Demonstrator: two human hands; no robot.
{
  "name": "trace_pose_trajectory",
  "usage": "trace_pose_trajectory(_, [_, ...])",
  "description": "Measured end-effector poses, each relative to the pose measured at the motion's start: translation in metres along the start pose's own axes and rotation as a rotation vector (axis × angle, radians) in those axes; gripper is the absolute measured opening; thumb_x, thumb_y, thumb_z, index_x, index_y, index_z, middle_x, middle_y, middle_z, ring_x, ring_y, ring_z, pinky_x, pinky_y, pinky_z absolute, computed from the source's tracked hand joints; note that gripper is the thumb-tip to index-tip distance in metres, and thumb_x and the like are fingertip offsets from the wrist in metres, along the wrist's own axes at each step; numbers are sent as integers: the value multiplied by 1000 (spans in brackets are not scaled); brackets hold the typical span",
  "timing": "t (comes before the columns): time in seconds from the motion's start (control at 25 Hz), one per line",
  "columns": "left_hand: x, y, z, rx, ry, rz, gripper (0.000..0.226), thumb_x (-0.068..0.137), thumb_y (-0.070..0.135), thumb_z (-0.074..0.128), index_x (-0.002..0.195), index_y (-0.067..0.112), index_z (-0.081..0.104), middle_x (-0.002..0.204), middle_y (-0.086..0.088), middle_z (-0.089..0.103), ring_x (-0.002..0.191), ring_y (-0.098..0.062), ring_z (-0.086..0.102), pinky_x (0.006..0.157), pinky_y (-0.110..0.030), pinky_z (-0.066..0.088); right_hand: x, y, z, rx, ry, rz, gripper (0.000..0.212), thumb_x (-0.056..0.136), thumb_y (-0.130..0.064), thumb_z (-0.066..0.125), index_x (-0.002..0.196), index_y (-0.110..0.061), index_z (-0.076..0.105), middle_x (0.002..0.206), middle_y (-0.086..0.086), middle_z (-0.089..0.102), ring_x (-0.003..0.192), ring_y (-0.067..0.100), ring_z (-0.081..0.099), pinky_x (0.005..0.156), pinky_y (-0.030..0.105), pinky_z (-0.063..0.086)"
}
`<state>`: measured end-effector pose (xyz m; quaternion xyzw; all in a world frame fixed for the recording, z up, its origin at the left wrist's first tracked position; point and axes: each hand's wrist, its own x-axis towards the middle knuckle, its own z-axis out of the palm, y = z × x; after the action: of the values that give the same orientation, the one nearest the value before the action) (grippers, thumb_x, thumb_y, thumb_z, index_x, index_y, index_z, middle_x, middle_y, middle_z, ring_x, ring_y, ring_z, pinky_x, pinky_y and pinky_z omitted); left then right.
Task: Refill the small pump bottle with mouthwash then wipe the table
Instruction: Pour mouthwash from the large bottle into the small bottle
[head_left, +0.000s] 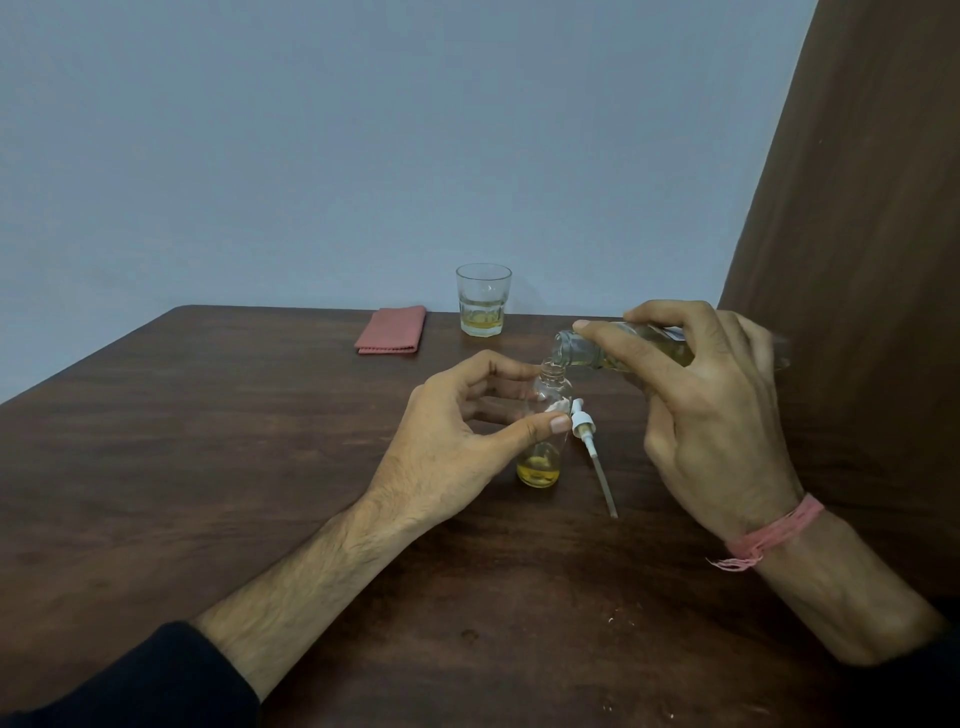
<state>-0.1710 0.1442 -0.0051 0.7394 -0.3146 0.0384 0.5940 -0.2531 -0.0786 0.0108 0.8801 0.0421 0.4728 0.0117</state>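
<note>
A small clear bottle (540, 467) stands upright on the brown table (260, 441) with a little yellow liquid at its bottom and its neck uncapped. My left hand (457, 441) holds it between thumb and fingers. My right hand (711, 410) grips a larger clear mouthwash bottle (582, 348), tipped almost level, its mouth right over the small bottle's neck. The white pump head (740, 431) with its long dip tube lies on the table just right of the small bottle.
A folded red cloth (392, 330) lies at the table's far edge. Beside it on the right stands a glass (483, 301) with some yellow liquid. A brown curtain (857, 208) hangs at the right. A pink thread band circles my right wrist.
</note>
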Motion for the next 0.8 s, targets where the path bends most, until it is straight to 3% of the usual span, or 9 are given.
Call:
trace_pose_trajectory(0.4, [0,1,1,-27,-8,-11,46,77,53,94,118,36,79,114,14,86,100,-3,84,91,-31,71,0,0,-1,-10,4,-14,95,75,17,73,153,-35,63,138,8,63,120,34,61,109,55,37])
trace_pose_trajectory(0.8, [0,3,0,-19,-6,-5,41,81,45,97,116,38,78,112,15,86,99,0,84,87,-16,65,0,1,0,-16,1,-15,94,75,17,73,152,-35,63,138,8,63,122,34,60,109,56,38])
